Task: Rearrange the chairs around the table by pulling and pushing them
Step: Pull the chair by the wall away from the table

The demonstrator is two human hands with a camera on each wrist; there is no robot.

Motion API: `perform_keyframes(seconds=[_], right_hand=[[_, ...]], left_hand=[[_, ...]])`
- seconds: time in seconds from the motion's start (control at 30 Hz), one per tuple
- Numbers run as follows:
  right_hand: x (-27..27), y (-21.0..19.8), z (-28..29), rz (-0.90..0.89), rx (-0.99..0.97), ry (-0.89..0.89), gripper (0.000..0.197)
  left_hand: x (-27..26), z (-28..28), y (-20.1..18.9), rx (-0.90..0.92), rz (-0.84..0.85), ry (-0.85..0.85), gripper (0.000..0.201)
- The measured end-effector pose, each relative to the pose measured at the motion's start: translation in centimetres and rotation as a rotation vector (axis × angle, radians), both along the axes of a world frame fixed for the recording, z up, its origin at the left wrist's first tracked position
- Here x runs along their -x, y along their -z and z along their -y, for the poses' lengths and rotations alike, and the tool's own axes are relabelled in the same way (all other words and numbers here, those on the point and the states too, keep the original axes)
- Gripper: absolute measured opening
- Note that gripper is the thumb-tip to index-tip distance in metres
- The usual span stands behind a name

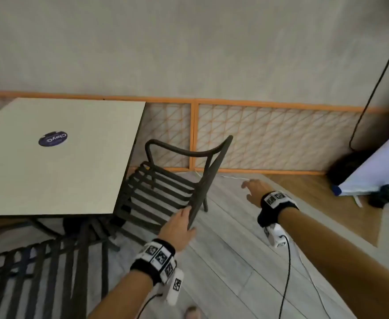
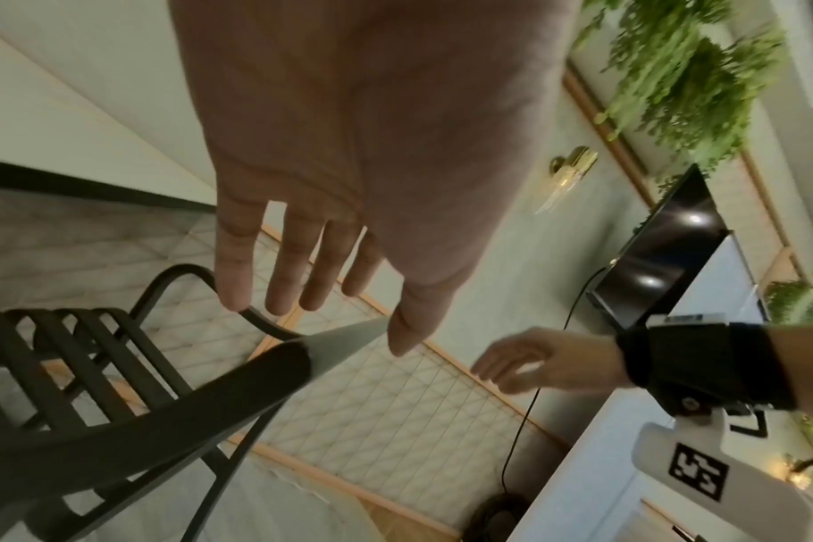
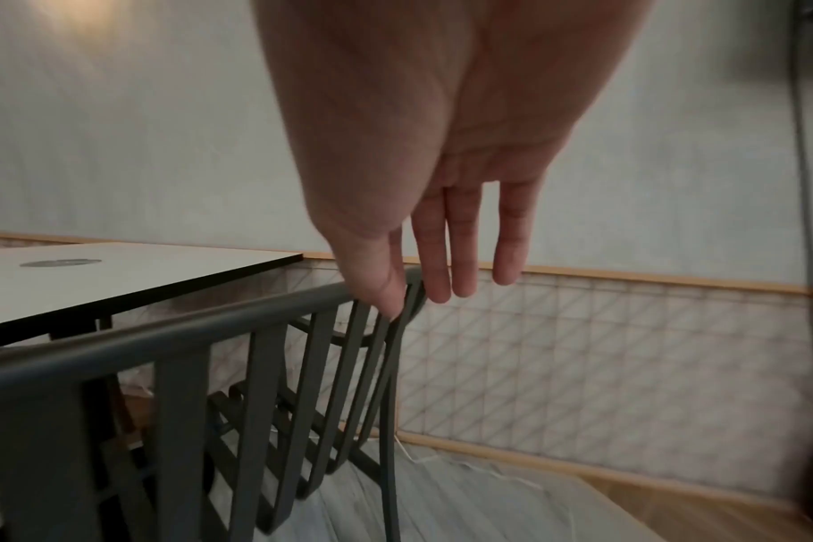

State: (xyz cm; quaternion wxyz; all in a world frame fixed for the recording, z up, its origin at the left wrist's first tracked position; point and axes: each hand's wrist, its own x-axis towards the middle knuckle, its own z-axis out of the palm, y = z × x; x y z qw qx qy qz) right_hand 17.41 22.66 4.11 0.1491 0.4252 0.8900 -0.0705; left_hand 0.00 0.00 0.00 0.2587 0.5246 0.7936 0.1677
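Note:
A dark metal chair with a slatted seat stands at the right side of the pale square table, its seat partly under the tabletop. My left hand rests against the near end of the chair's top back rail. In the left wrist view its fingers are straight over the rail, not curled round it. My right hand hovers open to the right of the chair, holding nothing. Seen from the right wrist, this hand hangs with straight fingers just above the rail's far end.
A second dark slatted chair stands at the near left by the table. An orange-framed lattice panel runs along the wall base. A white board and a black cable are at the right. Wrist cables trail over the floor.

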Motion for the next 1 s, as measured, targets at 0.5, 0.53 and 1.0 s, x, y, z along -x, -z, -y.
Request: perform_keyframes(seconds=[0.5,0.53,1.0], right_hand=[[14.6,7.6,-16.7,0.200,-0.159,-0.419,0.048],[15.4,8.0,-17.7,0.228,-0.168,-0.451,0.043],[25.0,7.7,-27.8,0.446,-0.351,-0.855,0.016]], left_hand=[[2.5,-13.9,5.0,0.186,0.308,-0.137,0.081],[2.5,-14.1,5.0,0.173,0.337,-0.153,0.078],[5.0,-21.9,4.7,0.081,0.513,-0.279,0.071]])
